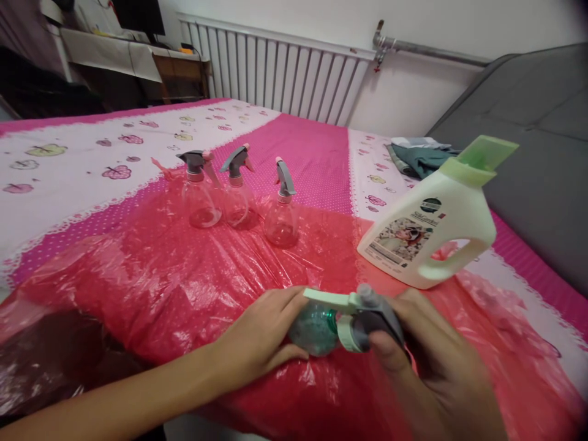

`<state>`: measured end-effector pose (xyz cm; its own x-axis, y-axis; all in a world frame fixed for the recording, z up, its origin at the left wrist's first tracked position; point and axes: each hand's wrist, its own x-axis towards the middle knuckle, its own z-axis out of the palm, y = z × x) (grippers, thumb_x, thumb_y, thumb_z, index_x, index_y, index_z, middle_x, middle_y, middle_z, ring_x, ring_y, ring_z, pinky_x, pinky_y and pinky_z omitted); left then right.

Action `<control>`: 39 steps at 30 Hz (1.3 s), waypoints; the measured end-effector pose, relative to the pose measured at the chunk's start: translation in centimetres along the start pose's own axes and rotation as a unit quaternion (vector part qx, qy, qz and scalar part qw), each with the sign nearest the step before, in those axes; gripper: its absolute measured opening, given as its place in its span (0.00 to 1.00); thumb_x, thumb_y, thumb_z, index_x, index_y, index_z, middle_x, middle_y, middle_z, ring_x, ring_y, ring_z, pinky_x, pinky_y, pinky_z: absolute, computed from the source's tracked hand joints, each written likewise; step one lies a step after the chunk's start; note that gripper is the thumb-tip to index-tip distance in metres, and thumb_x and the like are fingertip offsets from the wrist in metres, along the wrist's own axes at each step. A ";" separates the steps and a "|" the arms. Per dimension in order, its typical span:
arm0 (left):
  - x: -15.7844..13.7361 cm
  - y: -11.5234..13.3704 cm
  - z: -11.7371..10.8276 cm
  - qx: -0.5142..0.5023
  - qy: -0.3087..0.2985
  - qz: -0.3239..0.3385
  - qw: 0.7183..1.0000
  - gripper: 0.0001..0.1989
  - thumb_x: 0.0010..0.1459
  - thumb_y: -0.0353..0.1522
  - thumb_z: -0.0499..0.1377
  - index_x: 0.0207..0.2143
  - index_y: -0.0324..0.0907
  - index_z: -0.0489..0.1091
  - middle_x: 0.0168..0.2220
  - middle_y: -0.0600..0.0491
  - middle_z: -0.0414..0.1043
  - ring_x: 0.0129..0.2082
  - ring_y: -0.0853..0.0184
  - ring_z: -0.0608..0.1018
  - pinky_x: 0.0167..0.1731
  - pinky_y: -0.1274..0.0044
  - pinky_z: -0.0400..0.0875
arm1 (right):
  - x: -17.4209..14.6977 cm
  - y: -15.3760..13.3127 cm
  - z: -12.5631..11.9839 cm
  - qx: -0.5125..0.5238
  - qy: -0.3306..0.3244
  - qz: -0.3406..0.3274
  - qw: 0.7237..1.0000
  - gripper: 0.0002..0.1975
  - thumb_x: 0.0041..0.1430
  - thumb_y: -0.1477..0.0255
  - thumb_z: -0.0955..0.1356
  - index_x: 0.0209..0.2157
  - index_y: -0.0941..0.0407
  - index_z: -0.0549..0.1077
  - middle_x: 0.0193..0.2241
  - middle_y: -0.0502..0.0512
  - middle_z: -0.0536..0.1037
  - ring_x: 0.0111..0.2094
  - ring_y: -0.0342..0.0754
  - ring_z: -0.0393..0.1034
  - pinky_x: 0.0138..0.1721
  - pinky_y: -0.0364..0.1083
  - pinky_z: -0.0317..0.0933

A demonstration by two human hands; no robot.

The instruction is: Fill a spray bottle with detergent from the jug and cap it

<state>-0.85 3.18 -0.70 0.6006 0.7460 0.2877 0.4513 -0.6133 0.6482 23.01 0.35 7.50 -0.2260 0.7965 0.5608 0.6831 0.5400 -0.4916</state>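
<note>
My left hand [264,337] is closed around a small green see-through spray bottle [315,327], which lies tilted on its side. My right hand [434,361] grips the grey trigger spray head [381,315] with its pale green trigger and collar. The collar sits at the bottle's neck; whether it is fully screwed on I cannot tell. Further off stand three clear spray bottles with grey and pink heads: a left one [202,199], a middle one [237,202] and a right one [282,220]. To the right is a pale detergent jug [441,214] with a green cap.
Red plastic sheeting [184,294] covers the near part of the bed, wrinkled and shiny. Folded clothes [420,156] lie behind the jug, beside a grey headboard [528,135]. A white radiator [275,67] and a desk [110,58] stand beyond the bed.
</note>
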 end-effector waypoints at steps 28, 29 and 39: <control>0.1 -0.8 0.0 -0.018 0.006 -0.011 1.000 0.36 0.67 0.47 0.66 0.71 0.51 0.57 0.63 0.41 0.73 0.60 0.47 0.78 0.58 0.54 0.75 | 0.2 0.1 0.8 0.053 0.034 0.057 0.996 0.05 0.70 0.70 0.68 0.43 0.46 0.75 0.37 0.43 0.82 0.36 0.41 0.80 0.37 0.38 0.72; 0.1 -0.8 0.0 -0.017 0.007 -0.009 1.000 0.36 0.67 0.47 0.66 0.71 0.51 0.57 0.64 0.41 0.73 0.61 0.47 0.78 0.59 0.54 0.75 | 0.1 0.0 0.8 0.017 0.036 0.051 0.998 0.05 0.70 0.71 0.68 0.44 0.46 0.75 0.38 0.43 0.83 0.37 0.41 0.80 0.39 0.38 0.73; 0.0 -0.8 0.0 0.024 0.008 0.011 1.000 0.39 0.69 0.49 0.62 0.73 0.49 0.49 0.64 0.40 0.72 0.61 0.48 0.78 0.59 0.55 0.75 | 0.2 -0.3 -0.3 -0.002 -0.026 -0.017 0.999 0.07 0.72 0.71 0.66 0.47 0.45 0.74 0.42 0.41 0.84 0.41 0.40 0.81 0.45 0.37 0.72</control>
<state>-1.15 3.68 -1.21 0.6004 0.7359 0.3129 0.4691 -0.6410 0.6075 22.91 0.25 7.96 -0.2859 0.7904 0.5418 0.6768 0.5668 -0.4697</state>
